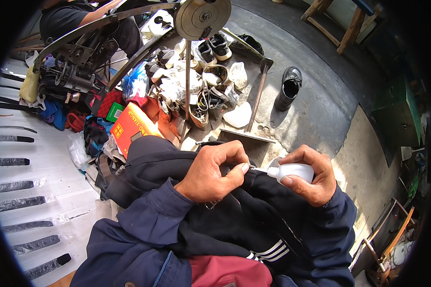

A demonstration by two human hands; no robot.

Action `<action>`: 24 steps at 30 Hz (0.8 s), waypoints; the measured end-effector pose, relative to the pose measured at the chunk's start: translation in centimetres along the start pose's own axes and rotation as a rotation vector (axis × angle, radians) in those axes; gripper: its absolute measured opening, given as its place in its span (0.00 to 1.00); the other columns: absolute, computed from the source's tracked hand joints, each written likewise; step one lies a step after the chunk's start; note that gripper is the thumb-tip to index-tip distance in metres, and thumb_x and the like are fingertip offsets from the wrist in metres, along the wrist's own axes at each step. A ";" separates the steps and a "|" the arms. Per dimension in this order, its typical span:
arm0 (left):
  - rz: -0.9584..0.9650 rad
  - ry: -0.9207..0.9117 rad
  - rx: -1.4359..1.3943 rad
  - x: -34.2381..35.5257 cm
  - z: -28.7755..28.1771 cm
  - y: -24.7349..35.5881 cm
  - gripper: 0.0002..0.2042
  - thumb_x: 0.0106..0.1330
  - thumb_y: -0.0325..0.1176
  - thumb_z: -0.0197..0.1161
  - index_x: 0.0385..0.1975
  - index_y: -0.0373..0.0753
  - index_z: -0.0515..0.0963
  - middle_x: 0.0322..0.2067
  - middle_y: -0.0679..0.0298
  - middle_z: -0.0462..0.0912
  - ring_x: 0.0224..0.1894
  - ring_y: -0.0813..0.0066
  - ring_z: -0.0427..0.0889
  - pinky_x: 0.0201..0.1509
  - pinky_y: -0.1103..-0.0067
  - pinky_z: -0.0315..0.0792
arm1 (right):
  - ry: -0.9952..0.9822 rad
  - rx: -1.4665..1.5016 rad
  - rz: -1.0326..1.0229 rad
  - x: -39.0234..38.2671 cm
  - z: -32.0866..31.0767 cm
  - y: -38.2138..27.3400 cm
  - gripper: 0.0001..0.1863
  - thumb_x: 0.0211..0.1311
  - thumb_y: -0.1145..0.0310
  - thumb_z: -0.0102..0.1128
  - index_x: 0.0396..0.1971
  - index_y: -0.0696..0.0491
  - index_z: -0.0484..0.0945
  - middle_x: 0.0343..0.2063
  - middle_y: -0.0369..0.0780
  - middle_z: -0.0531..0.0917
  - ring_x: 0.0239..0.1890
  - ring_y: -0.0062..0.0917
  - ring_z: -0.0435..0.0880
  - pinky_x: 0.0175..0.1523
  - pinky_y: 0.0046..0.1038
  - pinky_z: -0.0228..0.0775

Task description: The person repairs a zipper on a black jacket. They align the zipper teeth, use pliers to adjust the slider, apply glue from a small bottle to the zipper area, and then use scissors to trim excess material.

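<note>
A black garment with white stripes lies across my lap, a zipper running along it. My left hand is closed in a pinch at the zipper's upper end, on what looks like a small metal piece. My right hand grips a small white squeeze bottle on its side, its thin nozzle reaching toward that metal piece beside my left fingertips. Whether the nozzle touches it is too small to tell.
A hand-crank machine stands at upper left, before another person. Shoes and bags are heaped beside a red box. A single black shoe, green cabinet, wooden stool and strip-covered white board surround me.
</note>
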State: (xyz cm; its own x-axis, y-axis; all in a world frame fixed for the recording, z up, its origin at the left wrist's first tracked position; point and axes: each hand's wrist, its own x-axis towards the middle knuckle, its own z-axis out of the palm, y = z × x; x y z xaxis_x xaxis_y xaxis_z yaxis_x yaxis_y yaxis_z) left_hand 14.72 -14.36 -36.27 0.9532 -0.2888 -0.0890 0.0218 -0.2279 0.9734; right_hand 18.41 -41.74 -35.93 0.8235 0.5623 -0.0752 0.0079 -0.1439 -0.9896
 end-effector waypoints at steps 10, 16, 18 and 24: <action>-0.004 -0.001 -0.012 0.0 0.0 0.0 0.03 0.64 0.25 0.64 0.33 0.33 0.77 0.27 0.63 0.81 0.33 0.80 0.80 0.44 0.78 0.76 | 0.009 0.027 0.005 -0.1 0.0 0.0 0.17 0.61 0.66 0.76 0.45 0.60 0.83 0.32 0.40 0.88 0.30 0.21 0.85 0.37 0.23 0.72; -0.002 0.017 -0.049 0.0 0.3 0.0 0.02 0.64 0.24 0.61 0.30 0.34 0.78 0.27 0.68 0.77 0.31 0.82 0.73 0.38 0.80 0.67 | 0.033 0.045 0.008 -0.3 -0.3 -0.1 0.17 0.61 0.67 0.76 0.44 0.60 0.84 0.32 0.39 0.88 0.30 0.20 0.84 0.37 0.22 0.70; -0.004 0.015 -0.049 0.0 0.2 0.0 0.02 0.64 0.24 0.61 0.30 0.34 0.78 0.27 0.68 0.77 0.31 0.83 0.73 0.38 0.80 0.67 | 0.030 0.063 0.010 -0.2 -0.1 0.0 0.17 0.61 0.67 0.76 0.44 0.60 0.84 0.32 0.39 0.88 0.30 0.20 0.84 0.37 0.22 0.71; 0.009 0.019 -0.042 0.0 0.3 0.0 0.02 0.64 0.24 0.61 0.30 0.34 0.78 0.27 0.68 0.78 0.31 0.83 0.73 0.37 0.80 0.67 | 0.003 0.029 0.017 -0.1 -0.1 0.0 0.17 0.61 0.67 0.76 0.44 0.61 0.83 0.32 0.40 0.88 0.30 0.21 0.85 0.37 0.23 0.72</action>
State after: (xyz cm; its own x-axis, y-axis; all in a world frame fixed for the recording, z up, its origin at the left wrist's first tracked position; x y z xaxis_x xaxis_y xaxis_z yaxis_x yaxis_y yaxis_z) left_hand 14.66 -14.64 -36.38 0.9591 -0.2727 -0.0761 0.0251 -0.1858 0.9823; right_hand 18.42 -41.88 -35.93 0.8251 0.5575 -0.0919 -0.0225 -0.1302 -0.9912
